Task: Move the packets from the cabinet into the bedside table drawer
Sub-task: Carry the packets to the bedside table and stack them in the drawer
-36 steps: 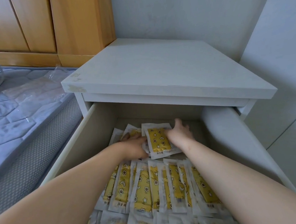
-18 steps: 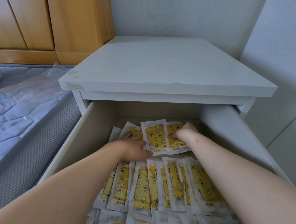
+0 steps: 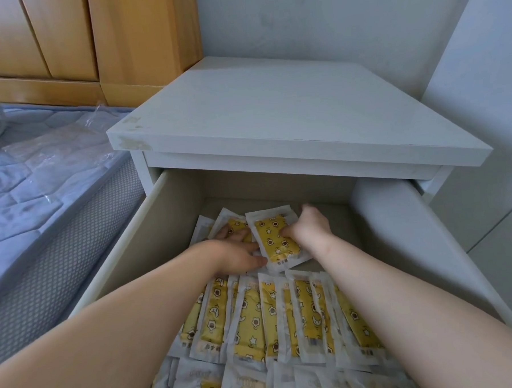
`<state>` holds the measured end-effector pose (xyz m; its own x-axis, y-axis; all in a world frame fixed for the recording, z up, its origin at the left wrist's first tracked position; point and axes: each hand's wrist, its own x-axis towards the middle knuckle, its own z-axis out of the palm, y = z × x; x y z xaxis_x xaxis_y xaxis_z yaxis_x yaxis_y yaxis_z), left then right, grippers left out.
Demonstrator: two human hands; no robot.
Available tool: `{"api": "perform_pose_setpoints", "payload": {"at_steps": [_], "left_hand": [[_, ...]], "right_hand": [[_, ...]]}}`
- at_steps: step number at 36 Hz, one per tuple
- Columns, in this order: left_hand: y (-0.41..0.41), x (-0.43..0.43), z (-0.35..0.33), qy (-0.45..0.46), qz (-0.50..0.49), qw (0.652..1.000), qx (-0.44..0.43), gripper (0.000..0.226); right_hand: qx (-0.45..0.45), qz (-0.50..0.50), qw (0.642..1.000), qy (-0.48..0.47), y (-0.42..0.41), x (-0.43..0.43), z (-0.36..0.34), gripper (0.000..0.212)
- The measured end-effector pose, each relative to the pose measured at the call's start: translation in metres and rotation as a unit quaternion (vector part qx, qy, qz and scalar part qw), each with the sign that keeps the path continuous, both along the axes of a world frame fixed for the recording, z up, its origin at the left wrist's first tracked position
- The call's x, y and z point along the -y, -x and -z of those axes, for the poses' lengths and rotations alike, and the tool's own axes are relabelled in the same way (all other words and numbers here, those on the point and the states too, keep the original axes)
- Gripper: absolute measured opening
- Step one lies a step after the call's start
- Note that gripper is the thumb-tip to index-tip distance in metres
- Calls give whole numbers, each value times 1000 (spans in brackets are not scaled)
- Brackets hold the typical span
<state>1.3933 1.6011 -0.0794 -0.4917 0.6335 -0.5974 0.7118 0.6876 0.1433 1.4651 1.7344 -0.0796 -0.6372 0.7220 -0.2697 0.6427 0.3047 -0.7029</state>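
Observation:
The white bedside table (image 3: pixel 289 109) has its top drawer (image 3: pixel 149 217) pulled out. Several yellow-and-white packets (image 3: pixel 255 321) lie in overlapping rows on the drawer floor. At the back, my right hand (image 3: pixel 310 229) grips a small stack of packets (image 3: pixel 276 241), thumb curled over the top one. My left hand (image 3: pixel 237 251) lies flat with straight fingers on the packets beside that stack, touching its left edge. More packets under both hands are partly hidden.
A bed with a grey-blue quilted mattress (image 3: pixel 25 182) under clear plastic stands to the left of the drawer. A wooden cabinet (image 3: pixel 86 39) stands behind it. White walls close in at the back and right.
The two back packets that were spread side by side are now gathered into one stack under my right hand. My left hand has slid slightly right against it.

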Motion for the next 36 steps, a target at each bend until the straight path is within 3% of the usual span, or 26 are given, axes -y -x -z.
{"api": "perform_pose_setpoints", "payload": {"at_steps": [7, 12, 19, 26, 31, 36], "left_hand": [[2, 0, 0, -2, -3, 1000, 10, 58], [2, -1, -1, -13, -15, 1000, 15, 59], [3, -2, -8, -66, -59, 996, -7, 59], [8, 0, -8, -80, -89, 989, -81, 57], [12, 4, -3, -86, -84, 989, -89, 57], [14, 8, 4, -48, -41, 995, -80, 50]], "right_hand": [[7, 26, 990, 139, 3, 1, 3, 39], [-5, 53, 983, 178, 3, -7, 2, 45], [-9, 84, 981, 175, 1, -17, -2, 32], [-42, 96, 974, 203, 10, 2, 5, 50], [-26, 80, 968, 237, 13, 7, 10, 48], [-26, 88, 978, 189, 10, -5, 11, 46]]}}
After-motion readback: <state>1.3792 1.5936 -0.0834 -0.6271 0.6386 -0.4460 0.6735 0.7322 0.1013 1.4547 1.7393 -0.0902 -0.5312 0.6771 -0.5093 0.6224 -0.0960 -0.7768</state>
